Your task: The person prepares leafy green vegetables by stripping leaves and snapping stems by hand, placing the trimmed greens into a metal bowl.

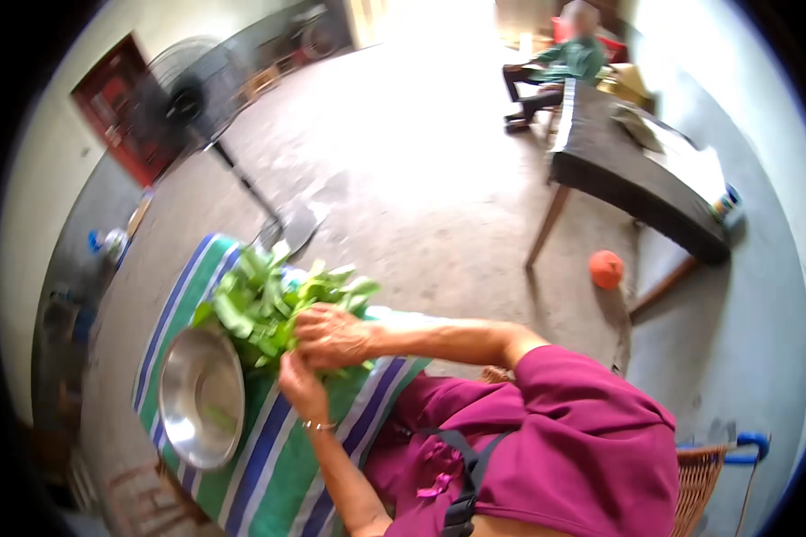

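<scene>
A heap of leafy greens [260,309] lies on a striped cloth [269,447] in green, white and blue. My right hand [334,336] is curled closed at the heap's near side, with leaves around its fingers. Just below it, my left hand [303,389], with a bracelet at the wrist, is closed in a pinch. The fingertips of both hands meet at the greens; the exact stem or leaf between them is blurred. Beside the heap stands a shiny metal bowl [177,403] with a small bit of green inside.
A standing fan [188,103] is beyond the cloth. At the right are a dark-topped table [631,174] and an orange ball [605,268] on the floor. Another person [582,58] sits at the back. A woven chair [697,483] is behind me.
</scene>
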Tool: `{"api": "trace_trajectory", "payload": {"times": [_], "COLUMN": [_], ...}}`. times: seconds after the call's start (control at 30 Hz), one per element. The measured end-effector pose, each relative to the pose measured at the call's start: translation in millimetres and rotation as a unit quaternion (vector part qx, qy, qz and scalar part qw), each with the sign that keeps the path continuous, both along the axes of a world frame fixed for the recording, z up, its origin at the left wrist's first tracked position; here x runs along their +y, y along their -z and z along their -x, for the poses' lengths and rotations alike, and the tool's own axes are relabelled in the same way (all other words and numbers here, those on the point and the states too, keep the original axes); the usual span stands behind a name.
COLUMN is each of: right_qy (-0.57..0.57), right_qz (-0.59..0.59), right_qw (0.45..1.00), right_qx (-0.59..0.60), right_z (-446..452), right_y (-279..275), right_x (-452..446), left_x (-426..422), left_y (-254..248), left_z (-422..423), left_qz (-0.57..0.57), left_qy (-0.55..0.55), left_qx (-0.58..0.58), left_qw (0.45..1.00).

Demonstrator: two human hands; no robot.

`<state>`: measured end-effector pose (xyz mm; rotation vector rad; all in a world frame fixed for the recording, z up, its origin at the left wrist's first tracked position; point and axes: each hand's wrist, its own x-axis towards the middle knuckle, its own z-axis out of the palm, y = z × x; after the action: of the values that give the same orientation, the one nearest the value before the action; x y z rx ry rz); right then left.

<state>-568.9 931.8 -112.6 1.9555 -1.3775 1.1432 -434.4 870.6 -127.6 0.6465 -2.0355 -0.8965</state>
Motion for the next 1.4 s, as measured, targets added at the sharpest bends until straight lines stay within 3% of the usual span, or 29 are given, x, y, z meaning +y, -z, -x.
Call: {"api": "trace_trajectory", "payload": {"times": [0.2,0.27,0.37,0.53,0.6,0.67,0.73,0.8,0.9,0.97,1.03,1.13,1.27,1.33,1.37,1.4], "right_qy": [0.027,0.030,0.010,-0.003,0.068,0.066,-0.090,-0.143,-0.123,-0.012,-0.067,0.012,-0.028,-0.042,-0.154,-0.197], "right_qz": [-0.093,-0.105,-0.123,-0.113,-0.087,-0.155,-0.193,-0.249,-0.310,-0.297,-0.283,-0.306,-0.285,-0.366,-0.273,-0.251], "right_qw": [0.949,0.937,0.885,0.853,0.638,0.739,0.783,0.830,0.791,0.809,0.767,0.801,0.861,0.851,0.893,0.916], "right_qx": [-0.300,-0.331,-0.449,-0.510,-0.762,-0.653,-0.584,-0.478,-0.514,-0.507,-0.572,-0.515,-0.421,-0.373,-0.323,-0.243], "right_z": [-16.3,-19.2,-20.9,-6.3,30.5,52.2,37.8,39.6,60.8,76.7,90.5,94.8,92.7,74.5,66.4,59.5], "right_y": [13.2,16.7,23.0,43.5,60.7,38.4,27.9,29.4,20.1,12.3,-21.2,-50.2,-62.4,-82.5,-73.3,-75.0], "right_x": [3.6,5.1,8.4,2.3,-7.4,30.8,45.8,59.0,78.8,85.2,100.8,103.7,85.8,80.3,68.8,60.9], "left_x": [11.1,13.7,19.2,25.3,34.6,34.3,34.6,30.2,13.2,9.5,9.3,5.6,5.3,5.0,6.5,6.5], "left_y": [-6.4,-6.7,-5.4,-4.7,-9.4,-10.8,-10.9,-10.7,-1.8,-7.2,-20.1,-32.2,-42.5,-43.1,-44.5,-43.3], "left_z": [9.3,12.6,14.7,16.5,13.9,6.0,4.6,3.4,1.4,-1.7,-7.3,-17.4,-30.9,-37.7,-41.0,-43.9], "left_qz": [0.031,0.108,0.106,0.096,0.114,0.100,0.077,0.067,0.150,0.199,0.235,0.283,0.346,0.386,0.392,0.390], "left_qy": [-0.046,-0.058,-0.066,-0.069,-0.085,-0.059,-0.034,0.003,0.017,0.031,0.040,0.027,0.045,0.060,0.065,0.062], "left_qx": [-0.002,0.007,-0.008,-0.028,0.006,0.011,0.015,-0.010,-0.052,-0.060,-0.057,-0.068,-0.073,-0.068,-0.078,-0.081], "left_qw": [0.998,0.992,0.992,0.993,0.990,0.993,0.996,0.998,0.987,0.978,0.970,0.956,0.934,0.918,0.915,0.915]}}
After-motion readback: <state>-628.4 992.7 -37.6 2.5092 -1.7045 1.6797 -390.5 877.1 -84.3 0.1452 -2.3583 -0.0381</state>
